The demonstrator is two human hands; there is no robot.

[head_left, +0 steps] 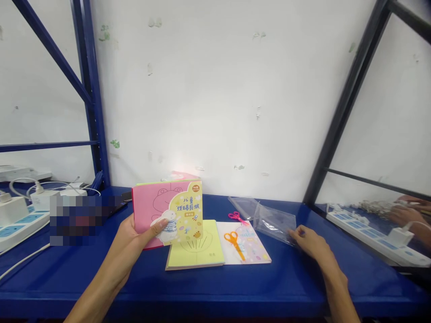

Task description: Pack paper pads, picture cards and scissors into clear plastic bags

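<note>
My left hand [138, 240] grips a stack of paper-cutting sheets [151, 202], thumb in front; its top sheet is pink with a line drawing, and a yellow cover with a cartoon animal wraps its right side. My right hand [310, 242] pinches the near right corner of a clear plastic sleeve [276, 222] on the table. Between the hands lies a pad of yellow sheets [197, 255] with a line drawing. It overlaps a white and purple booklet [256, 246]. Orange scissors [235, 244] rest on that booklet, and pink scissors [237, 216] lie at its far edge.
Another clear sleeve [244, 206] lies behind. Power strips stand at the left [20, 226] and right [373, 235] with chargers and cables. A blue metal frame post [92, 98] rises at the left and a dark post [340, 103] at the right. The white wall [215, 89] closes the back.
</note>
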